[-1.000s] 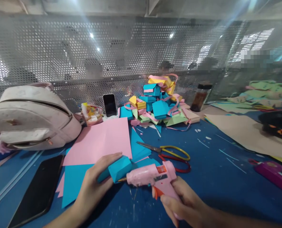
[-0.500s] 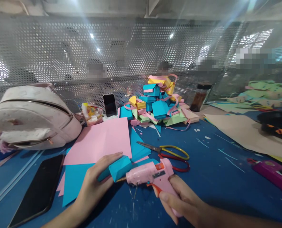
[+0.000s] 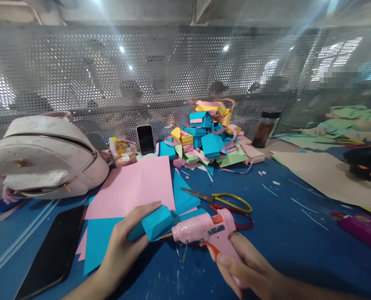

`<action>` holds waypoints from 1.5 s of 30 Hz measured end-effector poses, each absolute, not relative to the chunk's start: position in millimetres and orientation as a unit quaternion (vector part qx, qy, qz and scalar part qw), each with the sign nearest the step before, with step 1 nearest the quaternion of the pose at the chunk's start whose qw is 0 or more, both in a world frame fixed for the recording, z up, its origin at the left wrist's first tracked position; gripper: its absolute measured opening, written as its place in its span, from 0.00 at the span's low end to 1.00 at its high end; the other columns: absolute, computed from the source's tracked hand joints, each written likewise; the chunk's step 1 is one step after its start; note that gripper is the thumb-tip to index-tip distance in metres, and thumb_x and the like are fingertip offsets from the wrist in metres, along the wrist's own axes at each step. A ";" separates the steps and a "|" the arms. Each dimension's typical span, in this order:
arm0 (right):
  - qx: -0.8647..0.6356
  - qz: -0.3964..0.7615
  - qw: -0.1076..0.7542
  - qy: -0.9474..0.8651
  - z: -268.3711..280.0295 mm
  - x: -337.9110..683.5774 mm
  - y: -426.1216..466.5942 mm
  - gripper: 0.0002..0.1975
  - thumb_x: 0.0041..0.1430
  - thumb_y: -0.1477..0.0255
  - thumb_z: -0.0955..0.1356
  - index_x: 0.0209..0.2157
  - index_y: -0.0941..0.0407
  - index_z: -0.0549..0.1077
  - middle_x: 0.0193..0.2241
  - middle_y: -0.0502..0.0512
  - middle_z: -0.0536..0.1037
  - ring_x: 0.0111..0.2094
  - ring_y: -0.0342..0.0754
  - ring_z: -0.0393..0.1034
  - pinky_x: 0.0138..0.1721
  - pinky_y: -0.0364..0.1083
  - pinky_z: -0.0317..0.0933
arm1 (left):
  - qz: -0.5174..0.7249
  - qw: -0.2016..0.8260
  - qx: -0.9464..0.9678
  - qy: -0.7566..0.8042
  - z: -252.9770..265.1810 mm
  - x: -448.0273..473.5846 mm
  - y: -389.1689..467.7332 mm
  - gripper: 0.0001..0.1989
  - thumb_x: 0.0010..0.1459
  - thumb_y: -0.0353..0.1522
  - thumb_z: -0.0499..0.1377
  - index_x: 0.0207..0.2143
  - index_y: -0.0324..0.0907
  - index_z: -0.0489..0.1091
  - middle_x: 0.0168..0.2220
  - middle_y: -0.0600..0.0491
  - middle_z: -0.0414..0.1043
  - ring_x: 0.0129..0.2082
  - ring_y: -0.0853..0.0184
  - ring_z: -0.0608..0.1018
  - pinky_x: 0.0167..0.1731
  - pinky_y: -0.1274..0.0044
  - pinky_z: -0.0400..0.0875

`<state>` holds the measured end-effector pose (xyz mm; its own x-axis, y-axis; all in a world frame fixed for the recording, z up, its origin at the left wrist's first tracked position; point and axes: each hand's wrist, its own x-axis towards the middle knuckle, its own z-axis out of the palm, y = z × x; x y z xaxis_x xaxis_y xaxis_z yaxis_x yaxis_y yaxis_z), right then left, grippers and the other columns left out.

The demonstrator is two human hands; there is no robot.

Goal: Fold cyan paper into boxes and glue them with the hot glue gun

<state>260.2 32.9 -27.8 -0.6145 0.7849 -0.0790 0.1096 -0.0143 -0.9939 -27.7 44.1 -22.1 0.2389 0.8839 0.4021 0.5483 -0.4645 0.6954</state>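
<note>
A small blue folded-paper box (image 3: 158,222) is held in my left hand (image 3: 127,237), its fingers wrapped around the far end. My right hand (image 3: 240,260) grips a pink glue gun (image 3: 201,228) by its handle, a finger at the orange trigger. The gun's metal tip points left at the lower edge of the box; whether it touches cannot be told. Thin glue strings hang under the nozzle. Beneath and behind my left hand lie pink paper (image 3: 138,181) and blue paper (image 3: 99,241). Scissors (image 3: 216,200) with yellow and red handles lie just beyond the gun.
A pile of folded-paper boxes (image 3: 212,143) stands at the back. On the left are a white backpack (image 3: 44,158) and a black phone (image 3: 54,250). At right lie beige sheets (image 3: 317,171), a purple object (image 3: 362,229) and a black tool (image 3: 367,162). A jar (image 3: 266,129) stands near the mesh panel.
My right hand has drawn the glue gun slightly right, so more of its metal tip shows. The blue box stays in my left hand, nearly unmoved.
</note>
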 end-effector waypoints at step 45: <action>-0.375 0.597 0.300 -0.642 -32.3 264.0 32.5 0.26 0.62 0.46 0.58 0.25 0.54 0.59 0.18 0.45 0.63 0.21 0.40 0.56 0.27 0.43 0.54 | 0.419 0.179 0.746 0.486 -17.8 -24.9 45.9 0.22 0.59 0.30 0.61 0.55 0.53 0.67 0.55 0.52 0.72 0.54 0.58 0.74 0.53 0.63 0.70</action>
